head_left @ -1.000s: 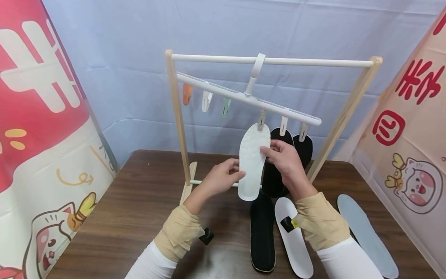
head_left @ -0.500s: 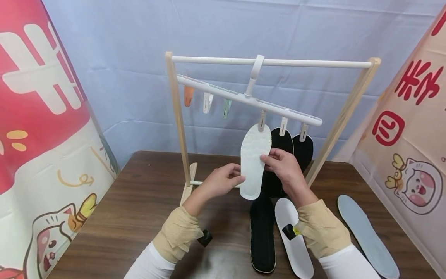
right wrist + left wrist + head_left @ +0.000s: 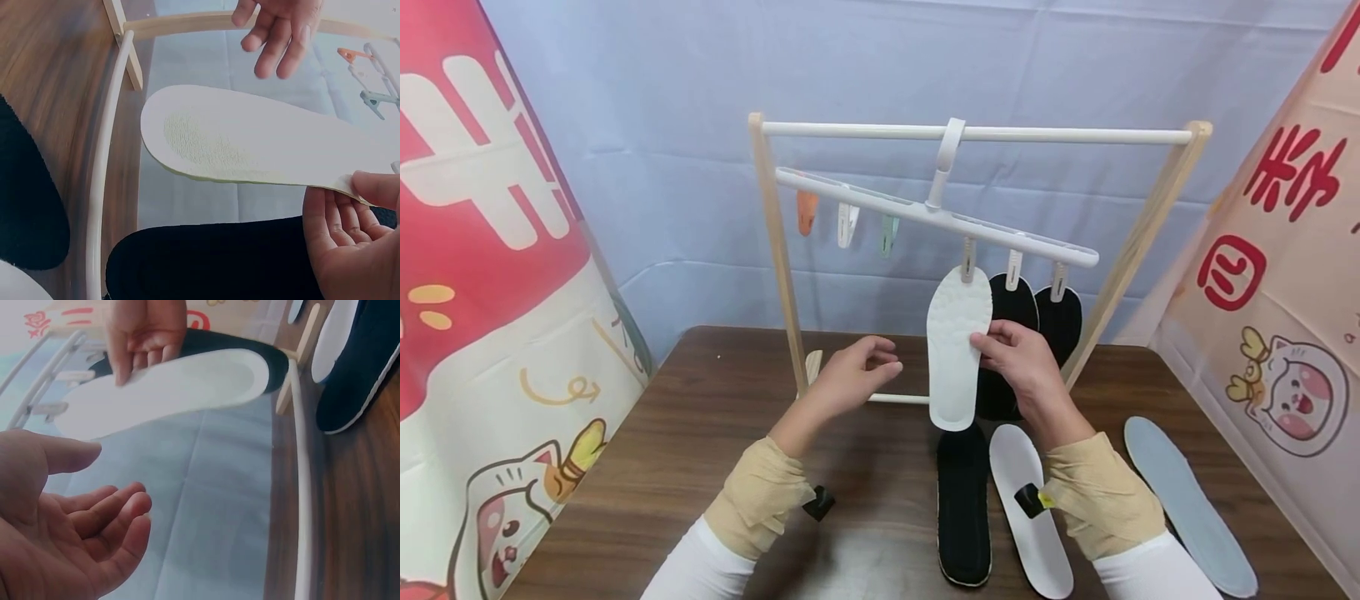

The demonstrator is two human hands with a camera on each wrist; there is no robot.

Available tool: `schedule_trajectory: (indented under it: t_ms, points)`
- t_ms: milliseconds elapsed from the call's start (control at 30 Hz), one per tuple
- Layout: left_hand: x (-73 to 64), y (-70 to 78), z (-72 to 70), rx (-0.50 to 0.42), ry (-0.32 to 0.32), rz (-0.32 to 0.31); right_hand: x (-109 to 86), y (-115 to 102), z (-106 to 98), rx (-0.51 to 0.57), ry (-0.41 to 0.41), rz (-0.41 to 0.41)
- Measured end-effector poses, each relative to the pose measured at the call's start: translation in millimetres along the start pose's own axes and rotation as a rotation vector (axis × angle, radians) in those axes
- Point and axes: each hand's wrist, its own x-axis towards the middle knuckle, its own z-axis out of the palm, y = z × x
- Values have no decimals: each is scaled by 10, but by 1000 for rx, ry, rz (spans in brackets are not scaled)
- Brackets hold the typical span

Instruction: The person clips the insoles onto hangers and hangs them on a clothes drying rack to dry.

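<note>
A white insole (image 3: 955, 367) hangs by its top from a clothespin (image 3: 968, 260) on the white clip hanger (image 3: 880, 200). My right hand (image 3: 1026, 362) pinches the insole's right edge between thumb and fingers, as the right wrist view also shows. Left of the insole, my left hand (image 3: 853, 375) is held apart from it with loosely bent fingers and nothing in them. Behind the white insole, two black insoles (image 3: 1062, 325) hang from the other clips at the hanger's right, partly hidden by it and by my right hand.
A wooden rack (image 3: 775, 258) with a white top rod (image 3: 1075, 135) carries the tilted hanger. An orange clip (image 3: 807, 213), a white clip and a green clip hang at its left. On the table lie a black insole (image 3: 964, 508), a white insole (image 3: 1033, 533) and a grey insole (image 3: 1191, 500).
My left hand has let go of the white insole's left edge and moved away to the left. My right hand has slid a little down the insole's edge. The insole has shifted slightly right.
</note>
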Motion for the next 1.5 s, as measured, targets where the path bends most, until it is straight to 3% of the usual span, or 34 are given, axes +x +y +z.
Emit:
schedule_trajectory:
  t_ms: [167, 367, 933, 1267, 1500]
  points:
    - [-3, -30, -142, 8, 63, 19, -34, -20, -21, -8, 2, 18]
    - [-14, -43, -291, 10, 93, 29, -48, -7, -64, -4, 7, 3]
    - [-5, 10, -721, 48, 213, 81, -83, 3, -169, 38, -11, -22]
    - [-20, 33, -982, 38, 284, 62, -110, -12, -211, 25, -11, -7]
    - [20, 109, -1110, 19, 368, 102, -109, -4, -220, 32, -11, -15]
